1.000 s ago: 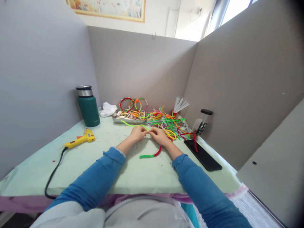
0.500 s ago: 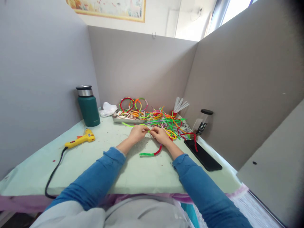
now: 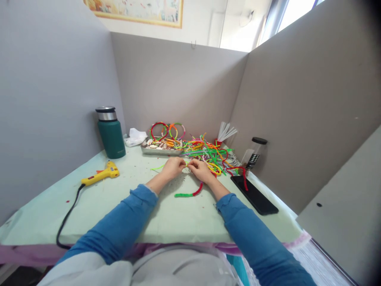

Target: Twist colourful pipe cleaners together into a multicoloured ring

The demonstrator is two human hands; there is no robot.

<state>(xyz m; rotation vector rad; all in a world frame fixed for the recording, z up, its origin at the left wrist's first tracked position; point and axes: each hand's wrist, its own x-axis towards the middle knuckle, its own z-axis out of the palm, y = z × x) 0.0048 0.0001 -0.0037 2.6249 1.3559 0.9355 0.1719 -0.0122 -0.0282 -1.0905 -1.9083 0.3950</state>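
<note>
Fingertip to fingertip over the middle of the table, both my hands are closed in a pinch. A thin yellow-green pipe cleaner [image 3: 157,169] runs into my left hand [image 3: 174,167], its loose end sticking out to the left. My right hand [image 3: 200,169] pinches at the same spot, where a bit of yellow-green shows between the fingers. From beneath the right hand curves a fuzzy coiled strip [image 3: 184,195], green at its end and then red. Its upper part is hidden by that hand.
Behind my hands lie a metal tray [image 3: 162,151] of shells, several colourful rings [image 3: 159,131] and a heap of pipe cleaners [image 3: 208,149]. A yellow glue gun [image 3: 102,174] and green bottle [image 3: 111,137] stand left; a black phone [image 3: 254,194] and clear bottle [image 3: 255,153] are right.
The loose yellow-green end has swung down and slightly left, from above my left hand to beside it. My hands stay pinched together in nearly the same place.
</note>
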